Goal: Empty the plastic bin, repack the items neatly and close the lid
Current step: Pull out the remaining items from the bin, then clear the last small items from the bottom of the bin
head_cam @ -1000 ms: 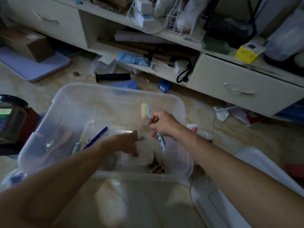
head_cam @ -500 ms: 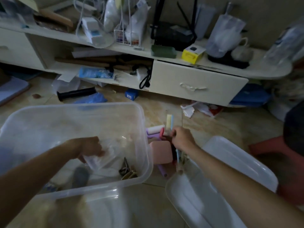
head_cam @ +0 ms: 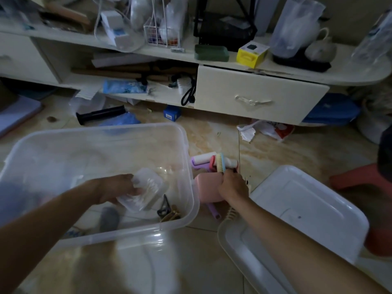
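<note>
A clear plastic bin stands on the floor at the left. Inside it my left hand grips a clear plastic case. Dark hair clips and a grey object lie on the bin's floor. To the right of the bin my right hand holds a small brush with a blue handle low over a pile on the floor: lint rollers and a pink case. The bin's white lid lies at the right.
A low white cabinet with a drawer and cluttered shelves runs along the back. A black tube, a blue box and torn paper lie on the tiled floor. A red stool stands at the right.
My right hand carried the brush out of the bin and lowered it to the pile beside it. My left hand took hold of the clear case inside the bin. The view swung right.
</note>
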Demonstrator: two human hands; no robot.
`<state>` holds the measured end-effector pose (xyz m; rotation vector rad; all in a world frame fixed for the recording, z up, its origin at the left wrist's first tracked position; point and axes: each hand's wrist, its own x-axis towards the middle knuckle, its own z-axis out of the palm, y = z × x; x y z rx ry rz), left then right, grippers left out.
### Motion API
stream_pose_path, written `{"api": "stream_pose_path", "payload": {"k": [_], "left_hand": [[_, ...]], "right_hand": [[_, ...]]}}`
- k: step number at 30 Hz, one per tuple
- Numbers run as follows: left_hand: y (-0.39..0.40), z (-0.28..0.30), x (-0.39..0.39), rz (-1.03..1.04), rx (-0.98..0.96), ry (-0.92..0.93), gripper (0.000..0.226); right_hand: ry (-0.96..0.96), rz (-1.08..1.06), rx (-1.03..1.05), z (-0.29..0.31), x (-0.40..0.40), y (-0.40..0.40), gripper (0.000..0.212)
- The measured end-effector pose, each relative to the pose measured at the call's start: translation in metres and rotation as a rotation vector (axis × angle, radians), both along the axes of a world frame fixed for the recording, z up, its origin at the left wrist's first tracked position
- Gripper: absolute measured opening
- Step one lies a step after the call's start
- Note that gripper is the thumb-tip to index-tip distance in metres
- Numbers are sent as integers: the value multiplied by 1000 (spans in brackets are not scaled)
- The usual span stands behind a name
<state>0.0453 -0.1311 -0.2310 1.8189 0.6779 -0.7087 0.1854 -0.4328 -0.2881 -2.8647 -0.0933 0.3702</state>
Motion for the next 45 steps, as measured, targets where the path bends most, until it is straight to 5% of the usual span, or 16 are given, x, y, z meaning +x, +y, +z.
{"api": "stream_pose_path", "payload": {"k": [4,6,9,12,14,17,19,23,29,36,45], "left_hand": [[0,6,-5,-22,8,5,100],[-1,14,-5,-18,17,17,82],[6,28,-2,4,-1,-13,46],[18,49,1,53,-63,-71,48],[26,68,0,30,-82,-94,49],[38,97,-8,-74,-72,-96,47],[46,111,-18,-93,-69,-94,45],[65,118,-49,-85,-29,-84,49],[70,110,-94,10,55,-204,40],[25,144,-165,-383,175,-115,57],[-25,13,-210,-365,175,-107,41]], "right_hand": [[139,-12,49,12,6,2,29],[131,-16,32,30,10,8,28],[-128,-29,107,75,15,28,14],[-320,235,464,131,11,64,14],[-217,547,580,165,-5,95,13],[92,959,225,187,-43,143,70],[103,1101,-20,180,-67,169,103],[-89,1151,-52,160,-101,199,81],[-74,1115,-39,161,-139,211,78],[15,1117,-17,185,-239,151,80],[70,1182,-155,65,-282,121,76]]}}
